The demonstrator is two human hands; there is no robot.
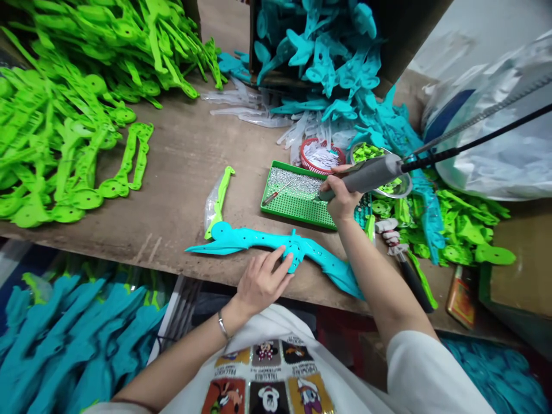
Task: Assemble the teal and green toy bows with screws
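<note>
A long blue plastic toy bow piece lies across the front of the table. My left hand rests on its middle grip part, fingers stretched out and flat against it. Wrapped round a grey electric screwdriver is my right hand. The screwdriver's tip points down over a green perforated tray, whose far side holds many small silver screws. A small hand screwdriver lies in the tray. Beside the blue piece is a green part with a clear strip.
Piles of green parts cover the left. A box of blue parts stands behind. Beyond the tray are a red basket and a metal bowl. A hammer with a wrapped head lies at right. The screwdriver's cable runs up right.
</note>
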